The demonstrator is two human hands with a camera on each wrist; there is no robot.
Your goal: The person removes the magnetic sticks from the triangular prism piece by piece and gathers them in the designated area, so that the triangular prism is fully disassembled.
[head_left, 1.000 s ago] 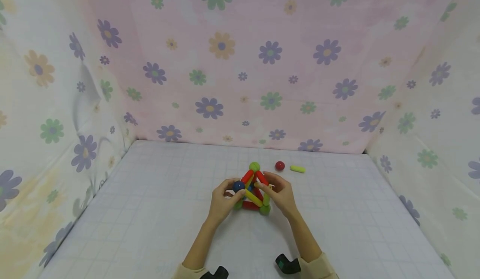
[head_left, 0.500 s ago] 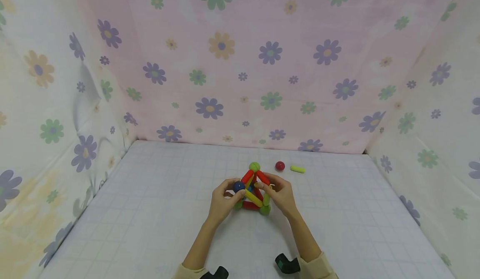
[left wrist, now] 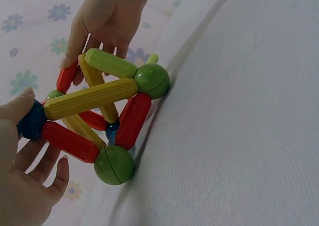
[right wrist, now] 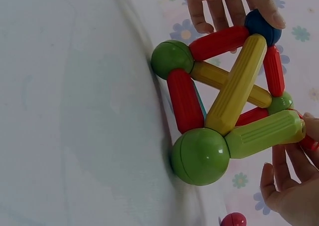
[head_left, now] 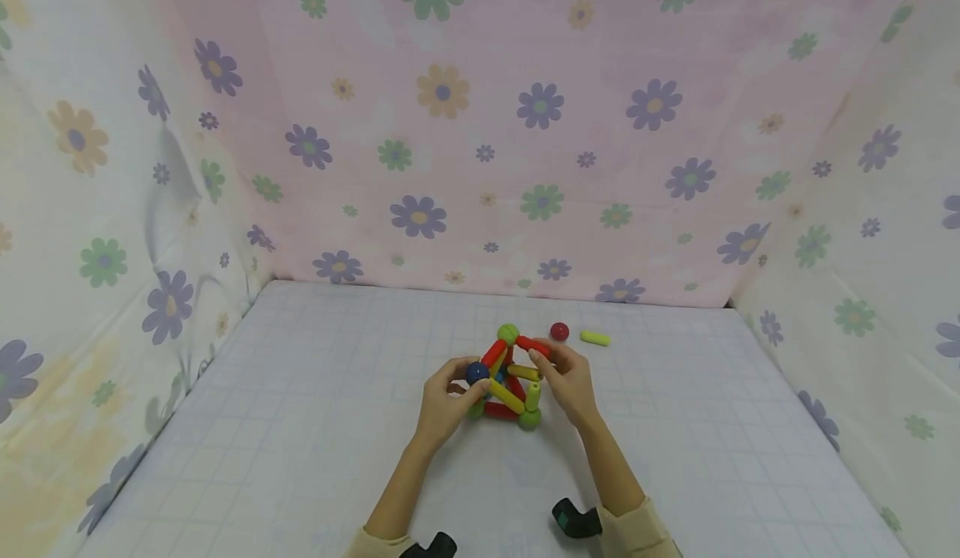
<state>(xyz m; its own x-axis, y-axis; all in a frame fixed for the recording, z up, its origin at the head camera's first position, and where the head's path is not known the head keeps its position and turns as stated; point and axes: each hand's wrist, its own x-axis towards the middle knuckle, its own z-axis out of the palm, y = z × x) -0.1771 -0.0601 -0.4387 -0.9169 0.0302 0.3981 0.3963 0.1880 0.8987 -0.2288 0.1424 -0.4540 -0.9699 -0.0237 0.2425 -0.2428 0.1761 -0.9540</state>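
Note:
A frame of magnetic rods and balls stands on the table, with green balls at its corners, including the front green ball (head_left: 529,419). My left hand (head_left: 442,405) pinches the dark blue ball (head_left: 477,373) at its left side, where a yellow rod (left wrist: 92,98) and a red rod (left wrist: 70,141) meet. With thumb and fingers my right hand (head_left: 573,385) grips another red rod (head_left: 533,346), whose other end is at the top green ball (head_left: 508,334). Below that hand, a lime rod (right wrist: 266,134) and a second yellow rod (head_left: 524,372) have free ends close together.
Behind the frame, to the right, a loose red ball (head_left: 559,332) and a loose lime rod (head_left: 595,339) lie on the white table (head_left: 300,424). Flower-patterned cloth (head_left: 480,183) walls in the back and both sides.
My right hand has shifted slightly up and to the right. The red rod in it has swung outward, away from the yellow and lime rods' ends. My left hand has stayed put.

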